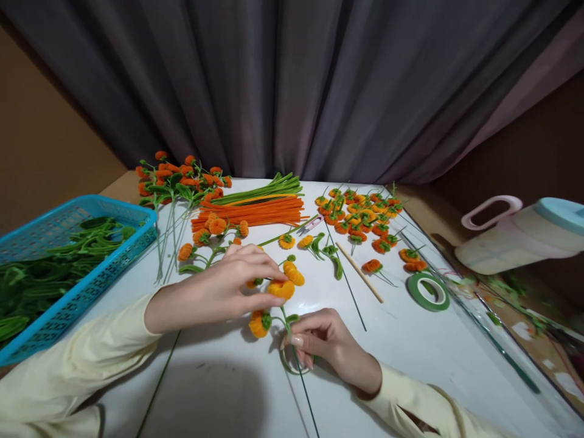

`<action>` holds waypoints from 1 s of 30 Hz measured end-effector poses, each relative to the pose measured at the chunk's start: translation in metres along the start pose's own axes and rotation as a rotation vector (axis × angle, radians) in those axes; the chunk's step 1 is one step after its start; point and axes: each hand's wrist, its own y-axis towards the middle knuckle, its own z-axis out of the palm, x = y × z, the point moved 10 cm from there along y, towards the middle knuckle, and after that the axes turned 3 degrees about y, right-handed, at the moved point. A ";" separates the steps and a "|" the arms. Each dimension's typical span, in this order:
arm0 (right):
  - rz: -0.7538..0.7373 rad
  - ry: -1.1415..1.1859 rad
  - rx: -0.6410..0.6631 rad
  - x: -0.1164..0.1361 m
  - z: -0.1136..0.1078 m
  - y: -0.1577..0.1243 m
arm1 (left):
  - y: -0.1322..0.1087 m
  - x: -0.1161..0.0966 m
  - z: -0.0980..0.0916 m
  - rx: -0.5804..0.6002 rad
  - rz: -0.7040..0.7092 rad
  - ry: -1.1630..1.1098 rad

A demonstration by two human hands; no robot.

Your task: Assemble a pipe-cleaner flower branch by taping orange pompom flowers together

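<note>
My left hand [230, 283] reaches in from the left, its thumb and fingers closed around a yellow-orange fuzzy flower head [281, 289]. More flower heads, such as a yellow one [294, 273] and an orange-yellow one [260, 324], sit on the same spray. Below them, my right hand [326, 344] pinches the spray's thin green stem [305, 389], whose dark lower end points toward me. A roll of green tape [288, 365] shows behind the right fingers, partly hidden; whether they grip it too I cannot tell. Left of it, an orange flower spray [207, 261] lies partly behind my left hand.
A blue basket [150, 218] of green leaves stands left. Behind lie orange pipe cleaners [255, 211], green ones [264, 190] and finished orange flowers [182, 176]. Loose flower heads [365, 213], a wooden stick [360, 272], a tape roll [427, 292] and a jug [524, 237] are right.
</note>
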 end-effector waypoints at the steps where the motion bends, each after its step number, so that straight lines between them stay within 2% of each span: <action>1: -0.001 0.000 -0.001 0.000 0.000 0.000 | 0.000 -0.001 0.003 -0.007 0.008 0.001; 6: -0.008 0.014 -0.008 -0.001 -0.003 0.000 | 0.004 -0.004 0.005 -0.073 0.042 -0.004; 11: 0.001 0.033 -0.041 -0.003 -0.009 0.002 | -0.011 -0.004 -0.025 -0.217 -0.036 0.152; 13: 0.008 0.047 -0.054 -0.004 -0.011 0.002 | -0.020 -0.001 -0.031 -0.213 -0.110 0.262; 16: 0.010 0.057 -0.052 -0.005 -0.011 0.002 | -0.027 -0.009 -0.013 -0.067 -0.058 0.358; 20: 0.026 0.089 -0.051 -0.007 -0.010 0.002 | -0.029 -0.020 0.017 -0.035 0.027 0.475; 26: 0.029 0.150 -0.080 -0.006 -0.012 0.002 | -0.030 -0.042 0.030 -0.289 0.187 0.569; 30: 0.027 0.167 -0.082 -0.006 -0.012 0.002 | -0.031 -0.043 0.037 -0.336 0.259 0.550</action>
